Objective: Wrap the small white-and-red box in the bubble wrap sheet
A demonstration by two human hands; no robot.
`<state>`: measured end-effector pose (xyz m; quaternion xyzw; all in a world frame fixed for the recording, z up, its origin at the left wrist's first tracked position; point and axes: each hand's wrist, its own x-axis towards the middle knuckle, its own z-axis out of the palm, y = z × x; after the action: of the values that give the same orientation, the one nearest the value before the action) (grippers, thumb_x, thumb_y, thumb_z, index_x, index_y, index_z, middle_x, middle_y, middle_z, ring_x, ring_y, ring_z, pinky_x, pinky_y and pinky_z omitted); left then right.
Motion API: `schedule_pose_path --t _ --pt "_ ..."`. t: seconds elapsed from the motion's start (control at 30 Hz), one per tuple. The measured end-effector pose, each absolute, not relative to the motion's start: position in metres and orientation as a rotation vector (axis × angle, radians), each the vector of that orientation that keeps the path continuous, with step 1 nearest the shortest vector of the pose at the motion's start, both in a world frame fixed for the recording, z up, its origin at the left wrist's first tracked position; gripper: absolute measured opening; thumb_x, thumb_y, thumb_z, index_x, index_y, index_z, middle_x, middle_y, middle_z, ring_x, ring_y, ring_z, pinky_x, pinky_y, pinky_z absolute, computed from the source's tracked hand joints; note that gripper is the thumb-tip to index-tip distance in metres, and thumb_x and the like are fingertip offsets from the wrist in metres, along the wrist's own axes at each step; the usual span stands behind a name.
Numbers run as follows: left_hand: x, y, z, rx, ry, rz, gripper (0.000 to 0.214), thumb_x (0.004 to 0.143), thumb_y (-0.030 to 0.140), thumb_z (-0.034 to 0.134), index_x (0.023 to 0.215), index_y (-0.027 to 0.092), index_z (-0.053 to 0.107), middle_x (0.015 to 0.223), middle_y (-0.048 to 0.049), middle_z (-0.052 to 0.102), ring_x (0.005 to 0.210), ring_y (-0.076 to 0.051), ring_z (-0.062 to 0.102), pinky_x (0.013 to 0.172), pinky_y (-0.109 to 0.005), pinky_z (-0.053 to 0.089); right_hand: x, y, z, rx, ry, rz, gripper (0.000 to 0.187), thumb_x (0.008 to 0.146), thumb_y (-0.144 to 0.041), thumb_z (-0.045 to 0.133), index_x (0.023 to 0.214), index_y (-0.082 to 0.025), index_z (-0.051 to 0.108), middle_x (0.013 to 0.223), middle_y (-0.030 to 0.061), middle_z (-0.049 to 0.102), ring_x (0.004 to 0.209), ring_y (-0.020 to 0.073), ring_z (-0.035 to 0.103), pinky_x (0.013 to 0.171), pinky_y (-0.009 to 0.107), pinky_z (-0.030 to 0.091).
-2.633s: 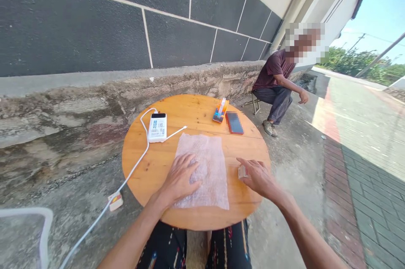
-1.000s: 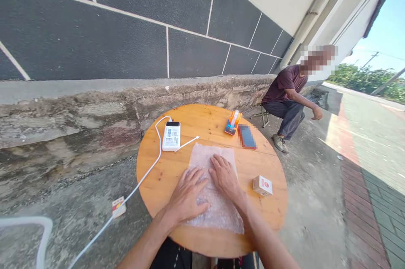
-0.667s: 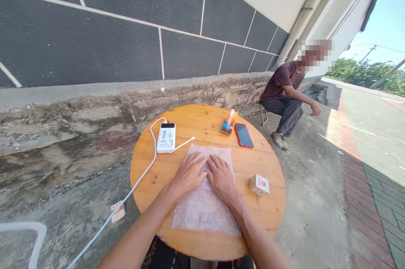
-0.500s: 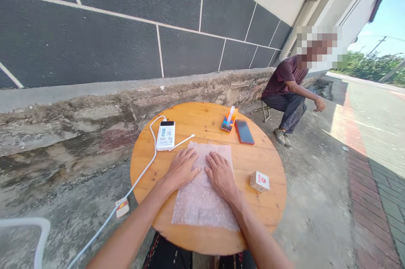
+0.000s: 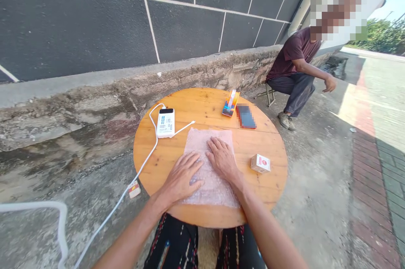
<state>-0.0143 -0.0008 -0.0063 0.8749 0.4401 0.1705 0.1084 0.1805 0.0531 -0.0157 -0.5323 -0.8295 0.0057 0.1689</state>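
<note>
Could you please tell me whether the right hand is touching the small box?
Apart. The head view shows bare tabletop between the right hand, which is over the bubble wrap, and the box to its right.

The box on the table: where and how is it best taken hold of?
Probably by two opposite sides, from above, with the right hand, the nearer one: the box is flat-sided and stands on the table, apart from other things.

The trousers (image 5: 177,241) were black, patterned with broken lines of white and red and touches of blue. Left hand (image 5: 185,176), right hand (image 5: 222,160) and forearms (image 5: 134,229) were bare.
</note>
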Motion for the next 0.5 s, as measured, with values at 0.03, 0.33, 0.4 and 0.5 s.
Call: schedule_pose_path --t 0.03,0.33,0.4,0.5 --pt "-0.016 -0.001 -0.006 2.568 1.298 0.499 0.055 0.077 0.032 0.063 0.129 0.02 0.05 0.143 -0.01 0.043 0.135 -0.028 0.032 0.113 -0.049 0.026 0.184 0.054 -0.016 -1.51 -2.362 0.013 0.042 0.094 -0.032 0.043 0.132 -0.014 0.047 0.141 0.0128 0.044 0.131 0.0253 0.036 0.106 0.041 0.031" --pt "-0.014 -0.001 -0.007 2.549 1.326 0.547 0.058 0.074 0.033 0.065 0.129 0.02 0.052 0.143 -0.0102 0.043 0.135 -0.029 0.033 0.114 -0.05 0.025 0.187 0.022 0.003 -1.523 -2.399 -0.039 0.041 0.092 -0.026 0.044 0.131 -0.014 0.047 0.142 0.0158 0.041 0.13 0.0297 0.037 0.103 0.047 0.036" --pt "-0.014 -0.002 -0.007 2.547 1.331 0.546 0.06 0.074 0.033 0.064 0.13 0.019 0.05 0.143 -0.0106 0.043 0.135 -0.029 0.033 0.114 -0.049 0.025 0.18 0.002 0.0 -1.41 -2.502 0.038 0.042 0.09 -0.025 0.047 0.131 -0.015 0.048 0.143 0.0127 0.043 0.13 0.0285 0.039 0.104 0.045 0.037" --pt "-0.014 -0.001 -0.007 2.549 1.321 0.55 0.06 0.074 0.034 0.064 0.13 0.018 0.05 0.144 -0.0107 0.043 0.135 -0.028 0.033 0.114 -0.048 0.025 0.192 -0.026 -0.013 -1.41 -2.532 0.045 0.046 0.089 -0.023 0.049 0.134 -0.017 0.046 0.142 0.0096 0.044 0.13 0.0278 0.039 0.105 0.045 0.037"
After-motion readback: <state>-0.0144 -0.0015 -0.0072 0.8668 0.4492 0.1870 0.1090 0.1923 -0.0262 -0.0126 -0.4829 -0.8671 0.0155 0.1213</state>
